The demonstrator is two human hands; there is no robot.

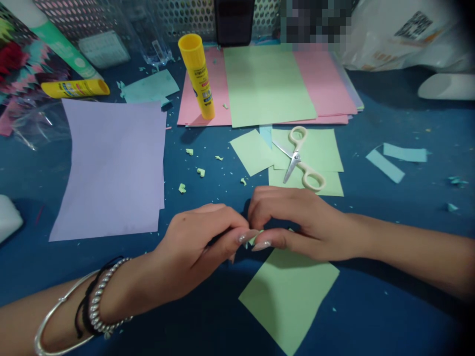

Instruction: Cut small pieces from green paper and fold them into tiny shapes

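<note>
Between the fingertips of my left hand (210,247) and my right hand (297,222) is a small piece of green paper (253,240), mostly hidden by the fingers. Both hands are closed in a pinch, thumbs nearly meeting. Under and below my right hand lies a light green paper sheet (291,296), turned cornerwise. Just beyond that hand, open scissors (296,157) with cream handles rest on green paper pieces (326,148). Several tiny green paper scraps (201,172) are scattered past my left hand.
Purple sheets (118,168) lie at left. A yellow glue stick (198,76) stands on pink paper (330,89); another yellow tube (76,88) lies at far left. Blue paper strips (404,153) are at right. A phone (234,22) and a white plastic bag (404,34) are behind.
</note>
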